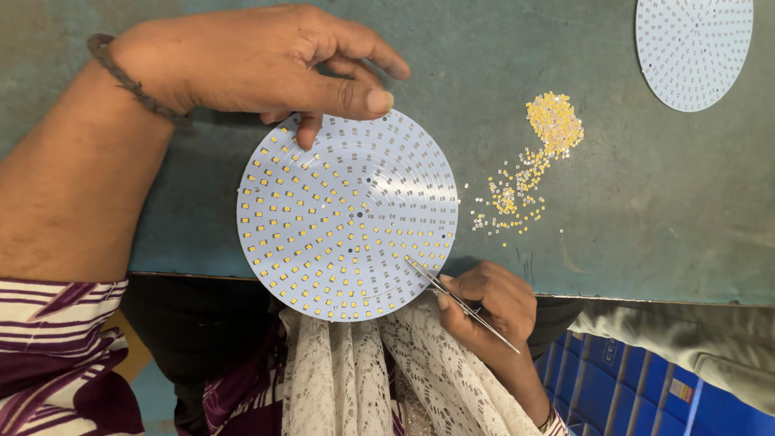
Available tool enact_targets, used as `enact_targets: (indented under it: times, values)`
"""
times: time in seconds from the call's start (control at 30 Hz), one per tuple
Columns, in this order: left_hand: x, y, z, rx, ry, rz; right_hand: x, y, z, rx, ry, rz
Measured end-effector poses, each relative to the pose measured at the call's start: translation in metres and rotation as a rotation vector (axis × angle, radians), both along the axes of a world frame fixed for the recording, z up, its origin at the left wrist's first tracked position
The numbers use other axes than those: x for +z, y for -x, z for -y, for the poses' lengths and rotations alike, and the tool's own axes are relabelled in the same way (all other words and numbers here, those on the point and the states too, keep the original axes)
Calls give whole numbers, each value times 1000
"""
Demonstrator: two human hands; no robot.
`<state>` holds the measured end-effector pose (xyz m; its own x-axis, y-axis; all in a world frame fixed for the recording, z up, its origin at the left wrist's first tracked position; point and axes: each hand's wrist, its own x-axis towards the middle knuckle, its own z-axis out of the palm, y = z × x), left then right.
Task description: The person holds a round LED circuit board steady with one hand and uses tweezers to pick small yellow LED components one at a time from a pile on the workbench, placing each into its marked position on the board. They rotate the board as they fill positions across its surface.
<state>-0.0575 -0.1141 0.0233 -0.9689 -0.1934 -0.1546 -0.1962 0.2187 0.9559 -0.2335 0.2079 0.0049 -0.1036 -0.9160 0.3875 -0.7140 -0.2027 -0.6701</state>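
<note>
The left hand [266, 69] presses loosely curled fingertips on the far rim of one round white board [347, 214], lying flat and overhanging the green table [646, 210] edge. The right hand [484, 303] pinches one pair of tweezers [460, 303], tips on the board's near-right part (long axis slanting up-left). Right: one heap of loose yellow chips [529, 165], and a second board [694, 48].

Bare green table [646, 234] is lying open right of the round board [347, 214]. A pile of tiny yellow chips [533, 161] is crowding the near gap, and a second board [694, 48] is blocking the far corner.
</note>
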Motion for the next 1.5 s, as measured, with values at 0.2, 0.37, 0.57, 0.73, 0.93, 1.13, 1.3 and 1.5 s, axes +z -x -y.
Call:
enact_targets:
  times: [0.2, 0.37, 0.57, 0.73, 0.93, 1.13, 1.3, 1.5]
  values:
    - [1, 0, -1, 20, 7, 62, -3, 4, -5, -1, -12, 2]
    - [1, -1, 2, -23, 24, 68, -5, 17, -22, -171, -27, 75]
    - [-6, -5, 8, -19, -7, 78, -6, 32, -40, -227, -32, 46]
    - [-14, -10, 15, -52, -59, 11, -11, 36, -47, -302, -8, 54]
    - [-27, -12, 20, -69, -85, -24, -12, 47, -57, -453, -6, 74]
    - [-31, -14, 21, -45, -64, 17, -12, 48, -55, -399, -25, 2]
    - [-31, -13, 22, -55, -30, 32, -12, 47, -54, -423, -4, 44]
    - [-32, -13, 24, -77, 7, 21, -10, 50, -54, -350, -6, 10]
